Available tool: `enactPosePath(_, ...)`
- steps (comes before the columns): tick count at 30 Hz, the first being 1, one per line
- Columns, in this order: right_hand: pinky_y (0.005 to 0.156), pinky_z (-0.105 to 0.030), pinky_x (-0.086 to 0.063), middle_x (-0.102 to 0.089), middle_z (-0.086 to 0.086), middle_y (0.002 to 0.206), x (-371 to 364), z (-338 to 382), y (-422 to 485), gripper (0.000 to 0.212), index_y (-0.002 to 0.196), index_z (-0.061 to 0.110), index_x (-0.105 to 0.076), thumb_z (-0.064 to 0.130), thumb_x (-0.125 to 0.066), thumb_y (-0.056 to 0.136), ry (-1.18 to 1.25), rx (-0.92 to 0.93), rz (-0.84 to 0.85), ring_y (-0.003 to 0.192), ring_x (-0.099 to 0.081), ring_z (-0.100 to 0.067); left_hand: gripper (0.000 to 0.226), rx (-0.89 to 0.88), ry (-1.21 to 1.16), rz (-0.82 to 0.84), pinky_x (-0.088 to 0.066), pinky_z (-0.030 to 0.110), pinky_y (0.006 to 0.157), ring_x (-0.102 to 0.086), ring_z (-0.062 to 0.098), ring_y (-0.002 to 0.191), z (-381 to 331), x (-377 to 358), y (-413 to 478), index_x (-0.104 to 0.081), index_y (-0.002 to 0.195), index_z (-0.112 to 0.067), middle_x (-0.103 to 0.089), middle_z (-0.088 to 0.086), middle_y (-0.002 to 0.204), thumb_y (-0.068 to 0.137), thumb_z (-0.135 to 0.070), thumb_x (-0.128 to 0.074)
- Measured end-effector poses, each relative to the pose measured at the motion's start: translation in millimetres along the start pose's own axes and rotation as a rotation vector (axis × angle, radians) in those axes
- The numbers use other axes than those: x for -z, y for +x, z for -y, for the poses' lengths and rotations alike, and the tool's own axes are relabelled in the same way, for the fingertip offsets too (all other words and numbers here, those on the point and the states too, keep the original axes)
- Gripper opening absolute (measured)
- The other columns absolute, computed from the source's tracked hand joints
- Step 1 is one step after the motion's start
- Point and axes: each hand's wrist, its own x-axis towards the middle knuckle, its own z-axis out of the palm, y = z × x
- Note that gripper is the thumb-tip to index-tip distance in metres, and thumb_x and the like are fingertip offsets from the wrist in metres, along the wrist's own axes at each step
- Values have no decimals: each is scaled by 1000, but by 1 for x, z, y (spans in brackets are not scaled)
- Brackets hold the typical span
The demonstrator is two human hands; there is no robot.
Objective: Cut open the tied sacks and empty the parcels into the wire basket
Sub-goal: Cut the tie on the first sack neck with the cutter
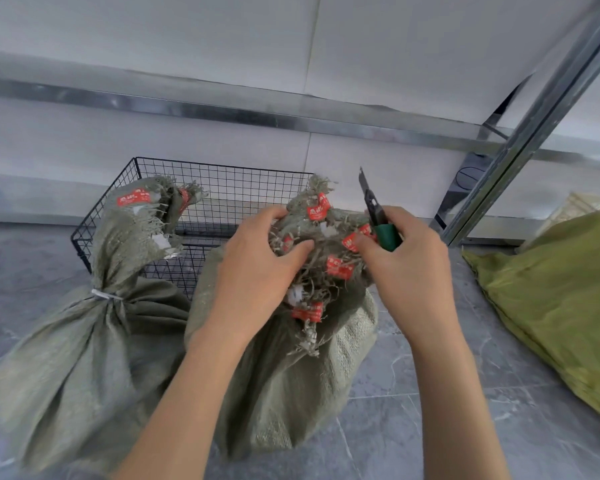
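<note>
Two grey-green woven sacks stand on the floor in front of a black wire basket (222, 188). The left sack (94, 341) is tied shut with a white zip tie (106, 295). My left hand (257, 268) grips the frayed neck of the middle sack (291, 393), which carries red printed labels. My right hand (409, 268) holds a green-handled utility knife (378, 216) with its blade pointing up, and its fingers also touch the sack's neck. The basket's inside is mostly hidden by the sacks.
A yellow-green sack (561, 299) lies on the floor at the right. A metal shelf post (534, 133) slants up at the right, and a metal shelf rail (222, 112) runs along the white wall. Grey floor tiles (430, 410) show at the front.
</note>
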Motion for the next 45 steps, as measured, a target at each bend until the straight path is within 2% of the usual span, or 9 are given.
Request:
enactPosePath(6,63,-36,-43,-53,10,65,-6,2,-1,14,98,32,-61,25,-61,87,59,36,93,65,-47,-17,65,-123,287,-214,-44,34,82,-50,19,107,-3,-7,-3,-43,130,-19,-44,5,124,76,-44,-71)
enactPosePath(9,62,-34,-41,-57,8,68,-9,2,-2,18,102,28,-64,21,-61,86,124,23,123,63,-45,-16,48,-223,381,-310,-46,39,82,-49,28,106,0,-11,-3,-55,114,-12,-50,11,116,74,-34,-71)
enactPosePath(12,59,-34,-38,-49,12,56,-15,4,-4,14,83,20,-60,33,-65,82,161,14,104,59,-42,-15,32,-274,437,-342,-44,39,79,-52,30,98,3,-13,-3,-65,100,-10,-57,10,104,76,-31,-61)
enactPosePath(22,57,-33,-36,-48,11,55,-24,4,-5,24,74,23,-54,41,-69,79,179,-57,34,57,-41,-11,11,-100,59,-262,-51,37,68,-62,18,71,-10,3,-6,-71,87,-20,-70,-5,78,88,-24,-61)
enactPosePath(26,56,-29,-36,-49,-13,65,-17,6,-6,23,81,9,-59,31,-68,84,332,-16,157,58,-40,-13,16,-31,-2,-243,-52,38,76,-65,18,78,-7,8,-4,-72,95,-21,-72,-5,85,89,-27,-58)
enactPosePath(29,53,-24,-32,-40,0,62,-15,6,-6,16,79,8,-55,17,-66,86,385,-27,219,56,-34,-11,17,-15,-22,-235,-45,29,77,-64,21,86,-5,11,-3,-73,92,-16,-73,0,87,91,-23,-57)
enactPosePath(36,62,-43,-45,-53,5,66,-24,-1,-3,12,83,23,-50,24,-62,84,89,29,154,64,-49,-23,24,-63,65,-208,-48,34,92,-66,22,97,-1,11,-4,-70,112,-22,-71,-2,108,93,-22,-55)
enactPosePath(41,59,-38,-42,-51,4,68,-26,1,-3,14,84,23,-46,19,-59,88,-38,75,58,64,-49,-23,25,-141,152,-194,-54,43,71,-66,29,68,1,12,-4,-69,113,-22,-74,2,98,94,-22,-53)
enactPosePath(45,58,-37,-39,-50,6,68,-30,2,-4,14,86,25,-45,18,-57,88,-88,49,8,65,-49,-24,25,-144,215,-191,-52,39,66,-63,31,65,-1,11,-6,-67,113,-24,-73,3,84,95,-22,-50)
